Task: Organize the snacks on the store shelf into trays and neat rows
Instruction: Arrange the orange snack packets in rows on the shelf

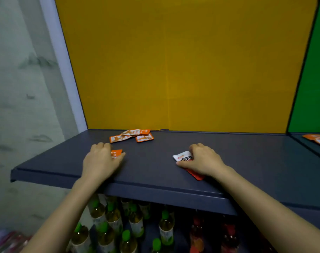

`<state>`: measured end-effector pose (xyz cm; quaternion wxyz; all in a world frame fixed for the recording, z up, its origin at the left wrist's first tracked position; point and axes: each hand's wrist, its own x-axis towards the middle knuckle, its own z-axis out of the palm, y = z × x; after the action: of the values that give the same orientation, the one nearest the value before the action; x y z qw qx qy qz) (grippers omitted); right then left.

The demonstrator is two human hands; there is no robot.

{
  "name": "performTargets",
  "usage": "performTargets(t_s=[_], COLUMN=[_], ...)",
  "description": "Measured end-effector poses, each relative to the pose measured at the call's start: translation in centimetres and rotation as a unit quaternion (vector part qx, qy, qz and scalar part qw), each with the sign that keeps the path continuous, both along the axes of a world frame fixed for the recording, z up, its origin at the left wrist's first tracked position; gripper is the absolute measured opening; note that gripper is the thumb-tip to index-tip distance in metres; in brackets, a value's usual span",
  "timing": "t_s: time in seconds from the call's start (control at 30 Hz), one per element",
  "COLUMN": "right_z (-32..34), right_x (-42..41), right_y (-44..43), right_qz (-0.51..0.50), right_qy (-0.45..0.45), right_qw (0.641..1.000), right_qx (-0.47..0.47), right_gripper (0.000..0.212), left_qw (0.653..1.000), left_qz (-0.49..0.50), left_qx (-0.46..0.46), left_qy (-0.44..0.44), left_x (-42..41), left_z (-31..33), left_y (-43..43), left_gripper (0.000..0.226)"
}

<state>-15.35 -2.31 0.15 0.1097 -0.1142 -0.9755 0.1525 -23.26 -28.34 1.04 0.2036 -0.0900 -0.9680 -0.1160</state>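
Left hand (100, 159) lies on the shelf (155, 161) near the front edge, grip curled over an orange pkt (116, 153) w/ thumb alongside; only a corner of the pkt shows. Right hand (205, 161), well apart, has its grip closed on a white-and-red pkt (182, 156): fingers at the far edge, thumb at the near-left corner. Three loose orange pkts (131, 136) lie at the back by the yellow panel (173, 70). Green-capped bottles (111, 216) stand below.

Blurred, unreadable black characters on white packet (182, 155)
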Motion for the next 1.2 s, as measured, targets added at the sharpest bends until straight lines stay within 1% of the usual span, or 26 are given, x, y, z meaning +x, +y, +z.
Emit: performTargets(t_s=[0.07, 0.13, 0.23, 0.33, 0.37, 0.47, 0.5, 0.6, 0.67, 0.8, 0.87, 0.97, 1.03, 1.1, 1.2], right_z=[0.1, 0.3, 0.9, 1.2, 1.3, 1.4, 1.4, 1.4, 1.4, 1.2, 1.1, 1.2, 1.4, 1.5, 1.6], right_x=[-1.1, -2.1, -3.1, -4.1, -4.5, -5.8, -6.3, -7.7, -8.6, -10.0, -10.8, -12.6, -13.7, -15.0, -17.0], right_y=[-0.5, -0.8, -1.0, -1.1, -1.1, -1.1, -1.0, -0.7, -0.5, -0.9, -1.4, -2.4, -3.3, -4.2, -5.7], right_qz=[-0.011, -0.017, -0.014, -0.002, -0.001, -0.009, -0.009, 0.001, 0.013, 0.009, 0.001, -0.013, -0.027, -0.045, -0.096], right_qy=[-0.009, -0.024, -0.057, -0.075, -0.074, -0.067, -0.065, -0.062, -0.057, -0.029, -0.012, 0.022, 0.046, 0.071, 0.11], right_qw=[1.0, 0.998, 0.992, 0.985, 0.983, 0.986, 0.987, 0.986, 0.983, 0.967, 0.958, 0.95, 0.941, 0.937, 0.934], right_qx=[-0.024, -0.05, -0.11, -0.158, -0.166, -0.154, -0.149, -0.154, -0.176, -0.254, -0.286, -0.312, -0.334, -0.339, -0.327], right_gripper=[0.061, 0.061, 0.056, 0.038, 0.039, 0.06, 0.064, 0.064, 0.062, 0.051, 0.049, 0.05, 0.05, 0.052, 0.054], left_qw=[0.997, 0.991, 0.989, 0.985, 0.981, 0.956, 0.95, 0.942, 0.932, 0.889, 0.883, 0.887, 0.884, 0.883, 0.878], left_qz=[0.048, 0.075, 0.079, 0.054, 0.043, 0.013, 0.005, -0.022, -0.045, -0.088, -0.103, -0.148, -0.187, -0.221, -0.255], left_qx=[-0.013, -0.021, -0.042, 0.006, 0.036, 0.148, 0.173, 0.227, 0.276, 0.387, 0.391, 0.356, 0.338, 0.312, 0.283], left_qy=[-0.064, -0.112, -0.122, -0.162, -0.185, -0.252, -0.262, -0.247, -0.232, -0.229, -0.238, -0.252, -0.263, -0.271, -0.29], left_x=[-1.1, -1.9, -2.9, -4.4, -5.0, -6.1, -6.3, -7.1, -7.9, -10.6, -12.3, -14.7, -16.6, -18.6, -21.4], left_z=[-0.3, -0.8, -1.4, -1.0, -0.6, 0.3, 0.4, 0.7, 0.6, 1.0, 1.7, 2.7, 3.1, 3.4, 3.1], left_y=[-1.7, -2.9, -3.6, -3.8, -3.8, -3.7, -3.5, -3.0, -3.0, -3.8, -4.1, -3.7, -3.0, -2.1, -0.6], left_gripper=[0.076, 0.09, 0.094, 0.087, 0.084, 0.075, 0.074, 0.062, 0.053, 0.029, 0.024, 0.018, 0.019, 0.016, 0.024])
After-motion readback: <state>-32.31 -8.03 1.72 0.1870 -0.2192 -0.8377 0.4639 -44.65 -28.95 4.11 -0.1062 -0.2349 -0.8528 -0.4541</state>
